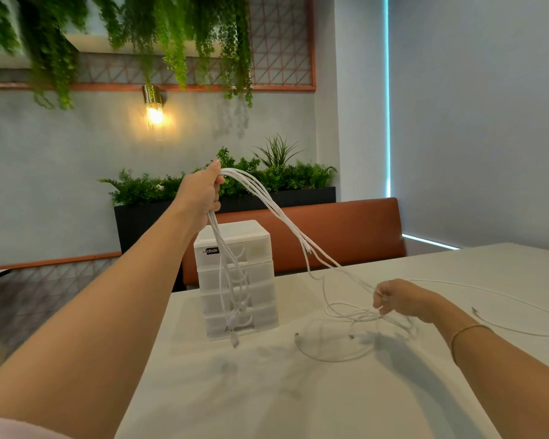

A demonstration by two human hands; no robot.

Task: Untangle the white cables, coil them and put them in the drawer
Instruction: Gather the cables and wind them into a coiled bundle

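The left arm reaches forward and up, its left hand (pixel 202 193) gripping a bunch of white cables (pixel 268 202) high above the drawer unit (pixel 254 245); the ends dangle below that hand in front of the drawers. The right hand (pixel 400 299) hovers low over the surface (pixel 267 391), fingers pinching strands that slope down from the left hand, loose loops lying beneath it.

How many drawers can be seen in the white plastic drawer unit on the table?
4. The drawer unit stacks them in one column: top drawer, second, third, bottom. The hanging white cables partly cover their fronts.
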